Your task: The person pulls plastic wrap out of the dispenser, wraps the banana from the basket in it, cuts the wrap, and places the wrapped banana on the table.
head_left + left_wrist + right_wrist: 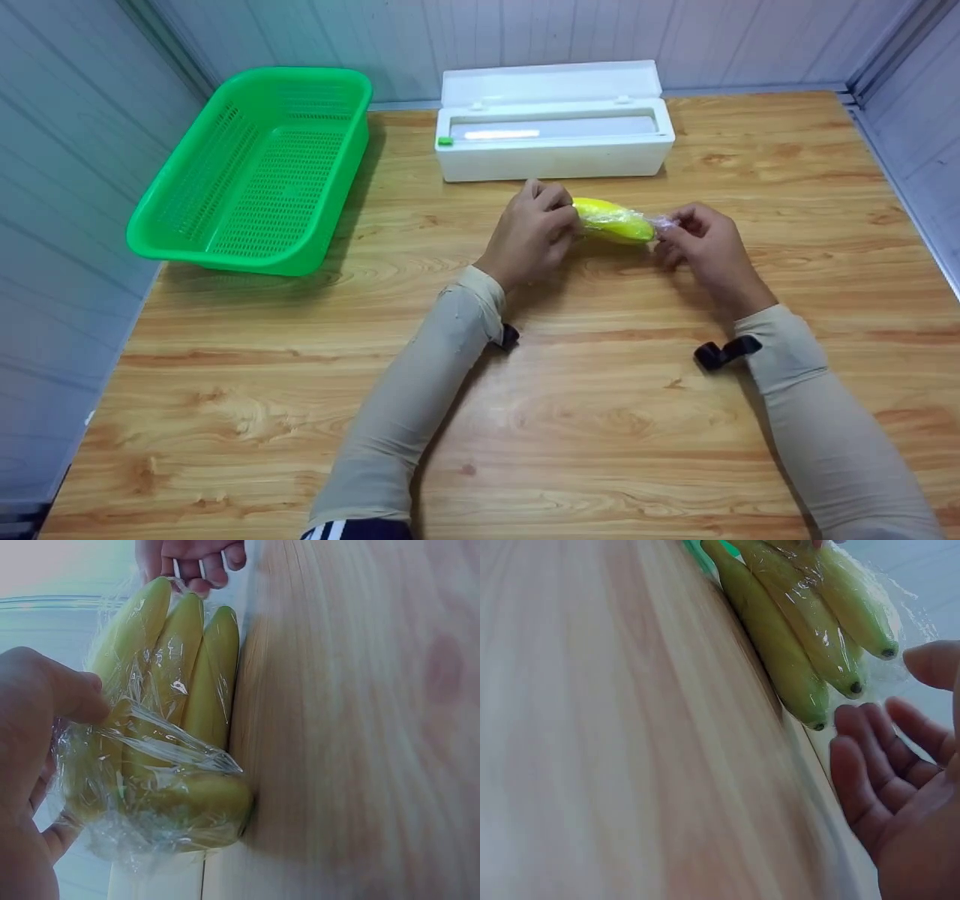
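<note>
A bunch of yellow bananas (611, 220), wrapped in clear cling film (161, 735), is held just above the wooden table in front of the white box. My left hand (534, 234) grips the bunch at its left end, thumb over the film in the left wrist view. At the banana tips is my right hand (705, 247). Its thumb and loosely bent fingers stand apart around the loose film end in the right wrist view, with fingertips right at the film. Greenish tips (855, 686) show through the wrap.
Behind the hands stands a long white box (555, 159), lid raised, with a small green piece (445, 141) on its front left edge. A green perforated basket (319, 247) sits at the back left. Pale panel walls (517, 34) enclose the table (585, 420).
</note>
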`<action>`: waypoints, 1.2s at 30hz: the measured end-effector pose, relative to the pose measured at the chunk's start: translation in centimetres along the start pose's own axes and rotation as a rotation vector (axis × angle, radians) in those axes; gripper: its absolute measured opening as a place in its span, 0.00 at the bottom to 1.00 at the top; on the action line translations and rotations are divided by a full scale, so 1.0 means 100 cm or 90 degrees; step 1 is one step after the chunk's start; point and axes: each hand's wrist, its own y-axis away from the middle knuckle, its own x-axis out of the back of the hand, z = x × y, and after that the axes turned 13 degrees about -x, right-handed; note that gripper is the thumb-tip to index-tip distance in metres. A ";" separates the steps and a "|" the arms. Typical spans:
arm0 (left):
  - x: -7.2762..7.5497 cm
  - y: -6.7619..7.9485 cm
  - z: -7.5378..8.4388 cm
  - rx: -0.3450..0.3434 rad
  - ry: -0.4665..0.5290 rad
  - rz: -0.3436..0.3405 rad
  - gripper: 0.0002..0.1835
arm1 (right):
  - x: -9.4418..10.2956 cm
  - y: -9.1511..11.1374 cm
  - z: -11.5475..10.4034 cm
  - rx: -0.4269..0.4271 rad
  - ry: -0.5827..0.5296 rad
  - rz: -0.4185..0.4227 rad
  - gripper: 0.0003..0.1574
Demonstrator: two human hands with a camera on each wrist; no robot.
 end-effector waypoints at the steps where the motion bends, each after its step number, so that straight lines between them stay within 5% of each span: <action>1: 0.000 0.000 0.000 0.000 0.000 0.000 0.05 | 0.000 0.000 -0.001 0.013 -0.027 -0.007 0.20; 7: 0.000 0.000 -0.001 0.005 0.001 -0.007 0.07 | -0.001 0.002 -0.002 0.032 -0.207 -0.103 0.18; 11: 0.000 0.000 -0.001 0.008 0.001 -0.012 0.07 | -0.004 0.003 -0.003 0.027 -0.253 -0.143 0.24; 15: 0.000 0.000 -0.001 0.010 0.002 -0.014 0.06 | -0.008 0.002 -0.004 0.006 -0.200 -0.097 0.29; 23: 0.000 0.000 0.000 0.009 0.001 -0.008 0.07 | -0.011 0.000 -0.005 -0.048 -0.180 0.009 0.21; 29: 0.001 -0.001 0.000 -0.005 0.000 0.000 0.08 | -0.012 0.001 -0.006 -0.087 -0.181 0.023 0.21; 36: 0.000 0.000 -0.001 -0.003 0.004 0.001 0.09 | -0.012 -0.001 -0.001 -0.058 -0.232 0.039 0.12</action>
